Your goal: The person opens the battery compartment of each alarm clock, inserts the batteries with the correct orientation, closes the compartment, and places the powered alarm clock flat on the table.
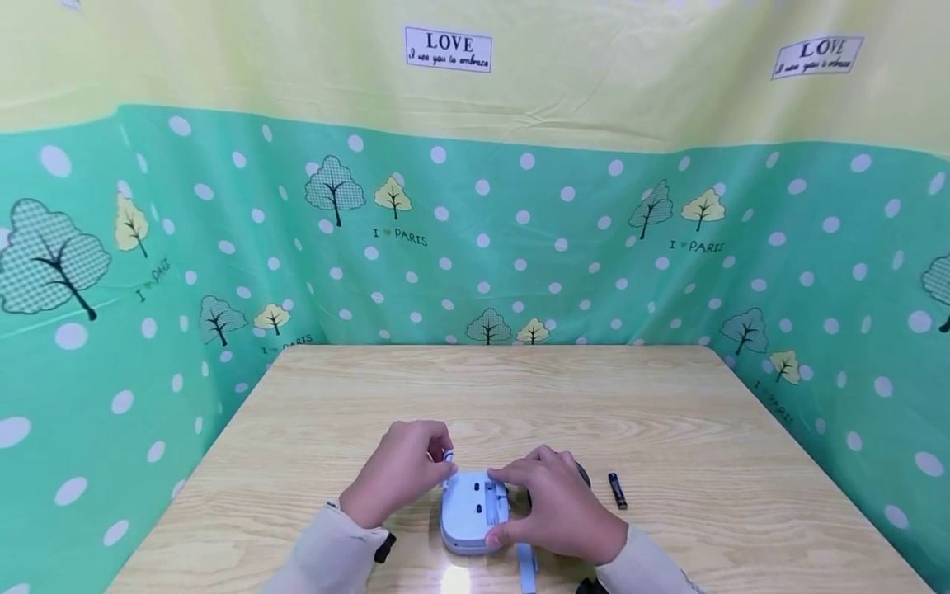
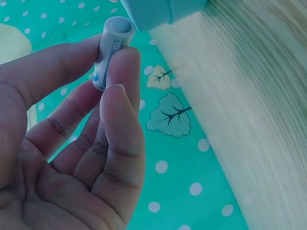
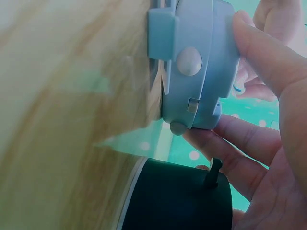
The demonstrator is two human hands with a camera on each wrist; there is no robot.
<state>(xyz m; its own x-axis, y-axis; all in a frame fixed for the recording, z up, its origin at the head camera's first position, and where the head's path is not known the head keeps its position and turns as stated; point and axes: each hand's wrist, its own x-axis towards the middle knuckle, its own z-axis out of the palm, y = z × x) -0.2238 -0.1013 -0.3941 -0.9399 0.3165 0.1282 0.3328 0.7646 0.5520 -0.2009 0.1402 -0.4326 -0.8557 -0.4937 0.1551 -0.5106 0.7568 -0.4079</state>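
Note:
Between thumb and fingers, my left hand (image 1: 401, 466) pinches a white AA-type battery (image 2: 109, 43) with blue print, held just off the device's upper left edge. A rounded light blue device (image 1: 462, 520) lies on the table, its upper face showing two small black knobs and an uncovered battery compartment (image 1: 491, 503). My right hand (image 1: 557, 507) grips its right side, the thumb at the near edge and fingers at the far edge. In the right wrist view, round buttons show on the device's side (image 3: 192, 28). The compartment's inside is partly hidden by the right hand.
A dark battery (image 1: 618, 491) lies right of the right hand. A black cylinder (image 3: 177, 196) with a small tab stands beside the device, mostly behind that hand. Near the right wrist is a light blue strip (image 1: 526, 569). Patterned green cloth (image 1: 519, 247) hangs around the wooden table (image 1: 334, 379).

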